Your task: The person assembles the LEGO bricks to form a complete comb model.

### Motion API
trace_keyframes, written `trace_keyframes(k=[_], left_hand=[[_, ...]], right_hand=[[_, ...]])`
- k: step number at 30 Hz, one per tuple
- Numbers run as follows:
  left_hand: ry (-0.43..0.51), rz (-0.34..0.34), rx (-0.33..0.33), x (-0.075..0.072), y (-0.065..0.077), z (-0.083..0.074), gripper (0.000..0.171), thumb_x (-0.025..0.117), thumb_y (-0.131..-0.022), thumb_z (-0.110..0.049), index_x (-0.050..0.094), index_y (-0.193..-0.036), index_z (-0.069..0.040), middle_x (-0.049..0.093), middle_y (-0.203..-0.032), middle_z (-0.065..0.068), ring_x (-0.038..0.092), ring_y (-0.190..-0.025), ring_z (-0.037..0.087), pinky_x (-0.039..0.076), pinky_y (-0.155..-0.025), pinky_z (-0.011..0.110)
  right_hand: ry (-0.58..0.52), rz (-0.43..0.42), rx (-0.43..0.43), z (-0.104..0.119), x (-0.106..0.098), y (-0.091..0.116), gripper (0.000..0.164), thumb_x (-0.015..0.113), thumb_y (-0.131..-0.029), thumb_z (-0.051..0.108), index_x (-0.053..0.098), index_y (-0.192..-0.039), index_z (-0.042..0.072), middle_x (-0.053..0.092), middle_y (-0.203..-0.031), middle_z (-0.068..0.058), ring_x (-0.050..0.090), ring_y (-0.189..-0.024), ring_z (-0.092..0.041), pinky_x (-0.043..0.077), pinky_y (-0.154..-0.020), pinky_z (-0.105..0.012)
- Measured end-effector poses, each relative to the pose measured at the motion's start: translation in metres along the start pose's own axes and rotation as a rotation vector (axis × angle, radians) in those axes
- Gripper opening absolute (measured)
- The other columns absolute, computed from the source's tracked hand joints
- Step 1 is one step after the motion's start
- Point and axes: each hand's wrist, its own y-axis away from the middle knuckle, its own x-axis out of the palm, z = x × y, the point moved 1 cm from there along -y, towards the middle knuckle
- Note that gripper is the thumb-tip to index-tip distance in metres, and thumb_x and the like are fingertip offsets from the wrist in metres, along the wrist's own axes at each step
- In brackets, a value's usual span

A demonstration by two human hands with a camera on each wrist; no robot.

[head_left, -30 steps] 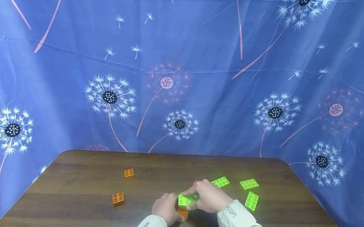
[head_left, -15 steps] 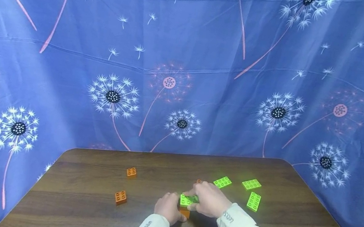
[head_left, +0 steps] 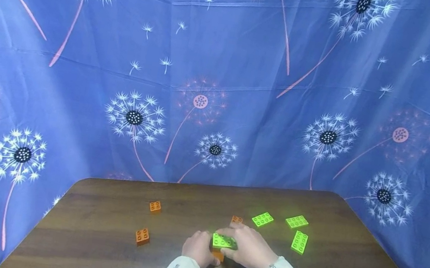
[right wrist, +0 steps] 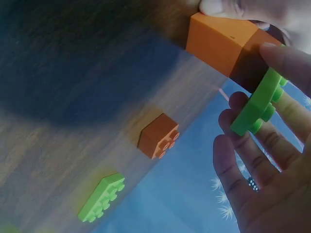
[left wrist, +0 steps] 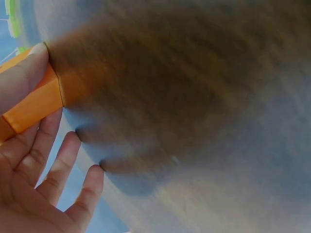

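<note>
My left hand (head_left: 197, 248) grips an orange toy building brick (left wrist: 36, 104) low on the table, thumb on its near side and other fingers behind it. Above this brick, my right hand (head_left: 252, 249) pinches a thin bright green eight-stud brick (head_left: 223, 241) between thumb and fingers. The green brick (right wrist: 262, 103) lies across the orange one's top and juts out to the right, its studs facing up. Part of the orange brick's top is hidden under it. Spread out below the left thumb in the left wrist view are the other left fingers (left wrist: 60, 165).
Just behind the right hand sits a small orange brick (head_left: 237, 219). Two more orange bricks, a far one (head_left: 155, 207) and a nearer one (head_left: 142, 236), lie left. Green bricks (head_left: 262, 219) are scattered at the back right of the wooden table (head_left: 103, 210). A blue dandelion-print cloth (head_left: 243, 110) hangs behind.
My right hand has shifted slightly toward me and right, uncovering more of the green brick's studs and the small orange brick behind. The left hand keeps its hold. The head view has shifted a little.
</note>
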Motion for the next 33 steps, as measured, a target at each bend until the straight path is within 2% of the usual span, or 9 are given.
trace_keyframes(k=[5,9,16,24,28,33], left_hand=[[-0.001,0.005,-0.011,0.003,0.001,0.001,0.055,0.099,-0.055,-0.023,0.071,-0.098,-0.003,0.067,-0.087,0.01,0.066,-0.084,0.031,0.056,-0.079,0.049],[0.021,0.024,-0.017,0.003,0.0,0.0,0.056,0.098,-0.056,-0.023,0.072,-0.102,-0.003,0.068,-0.09,0.01,0.066,-0.087,0.032,0.055,-0.081,0.051],[0.027,0.002,0.004,0.001,-0.001,-0.002,0.055,0.098,-0.057,-0.022,0.073,-0.101,-0.003,0.068,-0.088,0.009,0.066,-0.085,0.031,0.055,-0.08,0.051],[0.038,-0.003,0.001,0.0,-0.001,-0.001,0.058,0.099,-0.056,-0.022,0.074,-0.103,-0.001,0.069,-0.09,0.01,0.066,-0.088,0.031,0.055,-0.084,0.05],[0.065,-0.008,-0.001,0.001,0.001,0.0,0.057,0.099,-0.055,-0.02,0.072,-0.101,0.001,0.067,-0.088,0.011,0.065,-0.085,0.033,0.055,-0.083,0.049],[0.058,-0.019,0.015,0.003,0.002,0.001,0.056,0.099,-0.056,-0.02,0.072,-0.1,0.001,0.066,-0.086,0.01,0.065,-0.084,0.032,0.056,-0.081,0.048]], right_hand=[[-0.013,-0.006,-0.012,0.0,0.001,0.0,0.041,0.084,-0.081,0.021,0.074,-0.12,0.014,0.072,-0.116,-0.011,0.067,-0.105,-0.031,0.056,-0.088,-0.049],[-0.073,0.031,-0.003,-0.004,-0.004,-0.001,0.047,0.085,-0.079,0.022,0.072,-0.123,0.012,0.072,-0.12,-0.006,0.066,-0.112,-0.032,0.054,-0.094,-0.05],[-0.2,0.095,0.066,-0.009,-0.019,0.005,0.074,0.09,-0.073,0.022,0.06,-0.138,0.004,0.059,-0.141,-0.019,0.049,-0.132,-0.048,0.041,-0.105,-0.064],[-0.236,0.131,0.142,-0.012,-0.024,0.013,0.081,0.091,-0.067,0.013,0.058,-0.141,0.006,0.054,-0.143,-0.025,0.046,-0.134,-0.051,0.038,-0.105,-0.068],[-0.244,0.138,0.174,-0.016,-0.024,0.016,0.081,0.09,-0.067,0.009,0.058,-0.141,0.008,0.055,-0.143,-0.025,0.045,-0.134,-0.051,0.037,-0.106,-0.068],[-0.214,0.071,0.22,-0.026,-0.023,0.017,0.066,0.084,-0.075,0.002,0.061,-0.137,0.004,0.063,-0.133,-0.021,0.052,-0.128,-0.049,0.039,-0.105,-0.067]])
